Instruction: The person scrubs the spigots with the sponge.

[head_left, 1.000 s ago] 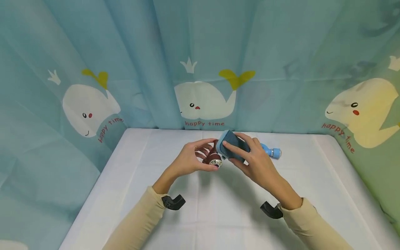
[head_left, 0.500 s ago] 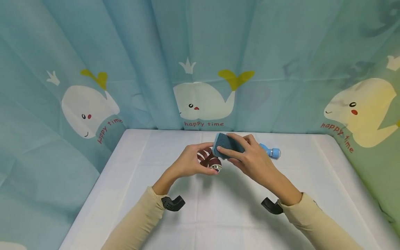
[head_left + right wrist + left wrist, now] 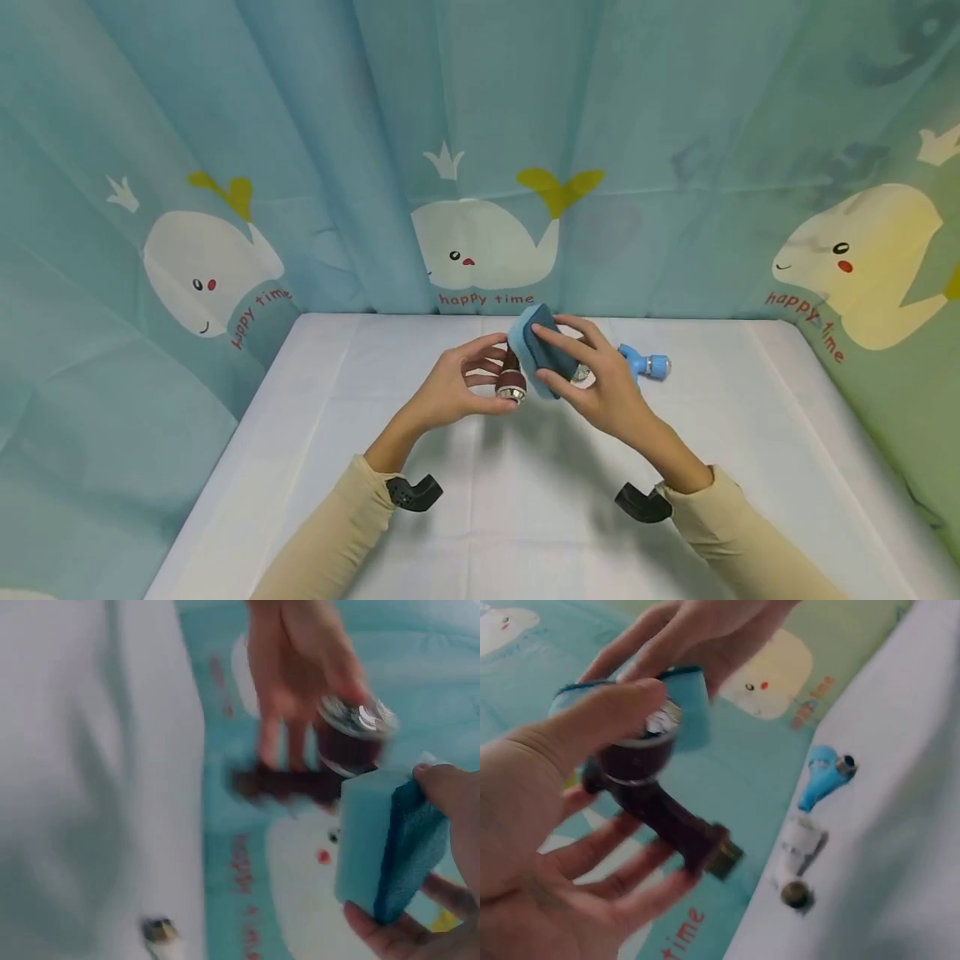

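Note:
My left hand (image 3: 456, 385) holds a dark red tap (image 3: 667, 814) up above the table, thumb on its silver round cap, fingers spread behind its body. A brass threaded end sticks out of the tap in the left wrist view. My right hand (image 3: 611, 382) grips a two-layer sponge (image 3: 367, 840), light blue foam on one side and a dark blue scouring layer on the other. The foam side faces the tap and appears to touch it near the cap. Part of the tap is hidden behind the sponge in the head view.
A blue tap (image 3: 647, 364) lies on the white-covered table (image 3: 480, 533), right of my right hand. Beside it is a white tap (image 3: 802, 836) with a brass end, mostly hidden from the head view. A whale-print curtain (image 3: 315, 167) hangs behind the table.
The sponge first shifts left and down against the tap, then rises and tilts, showing more of its foam side. The tap turns slightly in my left hand, which keeps its hold.

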Available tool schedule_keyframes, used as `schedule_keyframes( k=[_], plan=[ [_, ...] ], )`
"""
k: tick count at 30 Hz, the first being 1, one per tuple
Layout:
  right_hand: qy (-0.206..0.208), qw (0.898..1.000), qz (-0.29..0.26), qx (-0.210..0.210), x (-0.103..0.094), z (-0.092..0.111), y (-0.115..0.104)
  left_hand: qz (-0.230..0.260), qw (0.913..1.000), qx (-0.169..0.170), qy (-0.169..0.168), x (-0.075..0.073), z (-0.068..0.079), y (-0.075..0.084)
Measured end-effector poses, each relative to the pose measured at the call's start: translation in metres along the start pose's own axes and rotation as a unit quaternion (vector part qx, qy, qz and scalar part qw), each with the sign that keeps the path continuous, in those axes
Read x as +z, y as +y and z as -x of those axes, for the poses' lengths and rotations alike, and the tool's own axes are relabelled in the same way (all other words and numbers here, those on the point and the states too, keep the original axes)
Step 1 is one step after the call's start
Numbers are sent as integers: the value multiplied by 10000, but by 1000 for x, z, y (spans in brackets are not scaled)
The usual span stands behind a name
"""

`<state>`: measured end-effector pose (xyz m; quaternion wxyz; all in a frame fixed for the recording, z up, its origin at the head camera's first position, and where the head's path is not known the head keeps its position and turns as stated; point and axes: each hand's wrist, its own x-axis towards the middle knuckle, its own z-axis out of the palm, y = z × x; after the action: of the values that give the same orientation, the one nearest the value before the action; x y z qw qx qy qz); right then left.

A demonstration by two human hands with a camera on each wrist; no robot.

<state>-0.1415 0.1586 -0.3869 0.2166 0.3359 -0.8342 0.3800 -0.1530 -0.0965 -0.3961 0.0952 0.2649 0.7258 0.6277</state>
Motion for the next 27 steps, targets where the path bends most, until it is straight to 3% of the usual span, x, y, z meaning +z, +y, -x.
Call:
schedule_keyframes(
  k=[4,7,10,13,16,20,22,27],
  plan=[
    [-286,9964,-535,600,11,10,-1,850,9959,73,311,1,3,3],
    [-283,9923,-867,840,12,12,-1,1164,9921,53,470,-1,4,3],
    [-323,9877,-1238,900,10,10,-4,1348,9899,85,421,-1,3,1],
    [-537,9902,-1001,814,12,9,-5,1782,9830,165,413,-2,4,-2],
    [-437,9933,-669,839,13,10,-5,2122,9756,218,526,-3,5,-4],
    [-107,9925,-881,843,17,6,-10,2191,9730,316,651,-2,6,-4],
    [-168,9937,-787,784,20,6,-12,2218,9712,331,799,0,6,-3],
    [-356,9963,331,715,20,9,-9,2265,9626,134,1479,4,7,-4]
  ],
)
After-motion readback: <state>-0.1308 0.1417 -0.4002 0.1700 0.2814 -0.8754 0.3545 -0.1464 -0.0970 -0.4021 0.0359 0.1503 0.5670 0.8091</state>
